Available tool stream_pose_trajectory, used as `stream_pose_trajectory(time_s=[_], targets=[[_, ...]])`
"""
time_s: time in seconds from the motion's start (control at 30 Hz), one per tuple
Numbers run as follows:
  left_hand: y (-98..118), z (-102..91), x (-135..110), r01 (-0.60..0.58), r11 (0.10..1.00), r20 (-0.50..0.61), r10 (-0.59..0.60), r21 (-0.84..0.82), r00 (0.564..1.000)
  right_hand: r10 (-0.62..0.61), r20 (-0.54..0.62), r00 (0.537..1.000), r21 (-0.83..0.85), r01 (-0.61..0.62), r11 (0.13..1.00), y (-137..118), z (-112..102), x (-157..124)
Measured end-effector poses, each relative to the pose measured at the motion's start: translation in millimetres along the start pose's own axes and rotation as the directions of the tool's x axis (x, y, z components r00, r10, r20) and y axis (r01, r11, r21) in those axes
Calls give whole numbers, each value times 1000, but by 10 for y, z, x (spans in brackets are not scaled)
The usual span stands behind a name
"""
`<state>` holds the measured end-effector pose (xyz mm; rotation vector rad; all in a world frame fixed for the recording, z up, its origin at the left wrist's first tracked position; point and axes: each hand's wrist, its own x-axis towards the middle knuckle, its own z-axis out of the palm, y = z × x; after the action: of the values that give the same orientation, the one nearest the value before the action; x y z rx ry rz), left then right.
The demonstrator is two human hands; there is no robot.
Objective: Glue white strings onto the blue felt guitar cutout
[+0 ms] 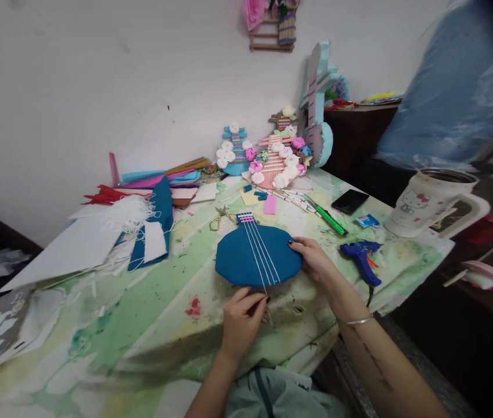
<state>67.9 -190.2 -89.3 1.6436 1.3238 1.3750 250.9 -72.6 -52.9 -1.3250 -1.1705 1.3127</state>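
A dark blue craft instrument body, shaped like a small guitar or lute, is held a little above the table. Several white strings run down its front from a short neck with pink strips. My right hand grips the body's right edge, thumb on the front and the other fingers behind. At the bottom edge, my left hand pinches the loose end of a white string. Behind the neck lies a pair of scissors with gold handles.
A blue glue gun, green utility knife, black phone and white mug stand or lie to the right. White string, red strips and board lie left. Decorated instruments lean at the wall.
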Motion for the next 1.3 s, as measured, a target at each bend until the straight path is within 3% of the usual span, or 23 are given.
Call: stream_pose_trajectory(time_s=[0.23,0.4,0.7,0.9,1.07,1.23,1.3], targets=[[22,-48,22,16,997,-47,-20,-77,999,-75,25,997,223,68,972,-16,-2,-107],[80,-199,73,-3,997,-86,10,83,996,-162,21,987,253,152,955,-120,-8,-223],[40,-326,127,-9,995,-179,26,95,984,-283,-5,959,263,274,925,-339,66,-497],[6,-436,129,-84,990,-182,105,115,978,-196,3,981,465,172,868,-304,142,-538],[66,-753,154,-219,950,-214,266,222,940,-92,54,994,590,43,807,-104,463,-547],[125,-1130,232,-365,843,-231,475,395,849,28,161,987,714,-136,686,89,1014,-600],[176,-1255,307,-413,798,-183,530,440,828,53,223,973,744,-206,636,132,1254,-609]])
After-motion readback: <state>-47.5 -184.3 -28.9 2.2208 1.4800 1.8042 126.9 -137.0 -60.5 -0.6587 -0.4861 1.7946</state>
